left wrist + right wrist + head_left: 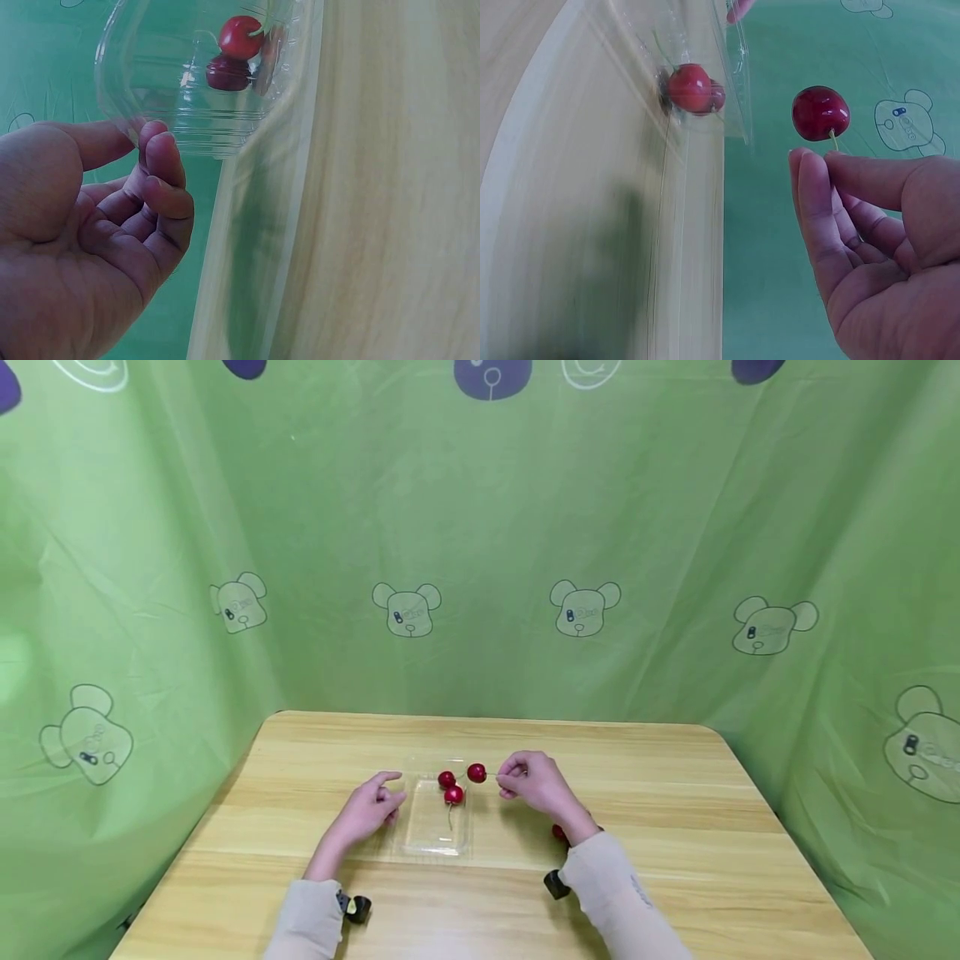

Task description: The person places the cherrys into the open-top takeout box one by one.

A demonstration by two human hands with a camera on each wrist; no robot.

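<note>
My right hand (536, 783) pinches the thin stem of a dark red cherry (820, 114) between thumb and index finger. The cherry hangs just off the right side of a clear plastic container (435, 850). Inside that container, near its far right corner, two cherries lie against each other: a bright red one (453, 795) with its stem toward me and a darker one (228, 73). At the container's left side is my left hand (367, 812); thumb and index finger stand apart in the head view, their tips right at the rim, the other fingers bent.
Partly hidden under my right forearm, another cherry (558, 832) sits on the wooden table (675, 810). A green curtain (480, 677) with bear prints closes off the back and both sides. A black wrist device (556, 884) is on my right wrist, another (358, 909) on the left.
</note>
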